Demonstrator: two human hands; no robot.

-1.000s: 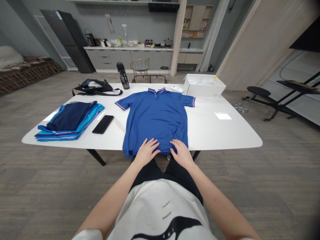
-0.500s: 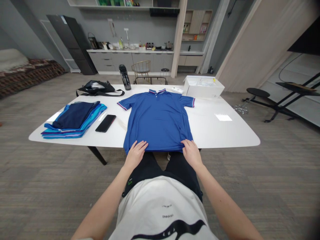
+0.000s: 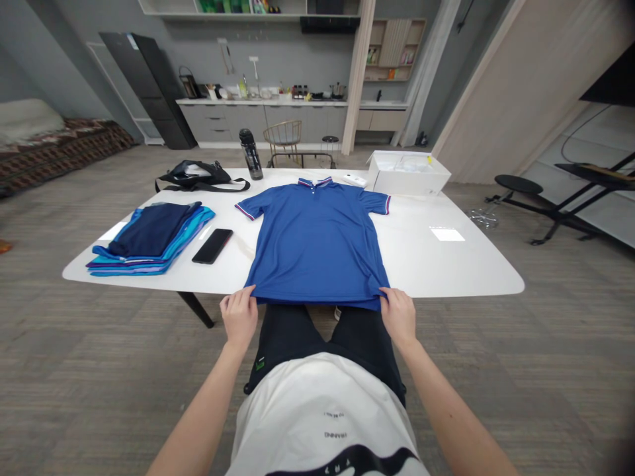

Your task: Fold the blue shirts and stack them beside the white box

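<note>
A blue polo shirt (image 3: 317, 238) lies spread front side up on the white table (image 3: 446, 264), its collar toward the far side and its hem at the near edge. My left hand (image 3: 240, 316) pinches the left corner of the hem. At the right corner, my right hand (image 3: 398, 315) grips the hem between thumb and fingers. Between the two hands the hem hangs slightly over the table edge. Both short sleeves are laid out sideways, with striped cuffs.
Left of the shirt are a black phone (image 3: 212, 246) and a stack of folded clothes (image 3: 149, 238). Farther back lie a black bag (image 3: 198, 174), a dark bottle (image 3: 251, 155), a small white object (image 3: 355, 180) and a white box (image 3: 407, 174). A chair (image 3: 282, 135) stands behind the table.
My left hand has moved left from the top of the hem to its corner and now pinches it. My right hand has shifted right and grips the other corner. The hem looks straighter.
</note>
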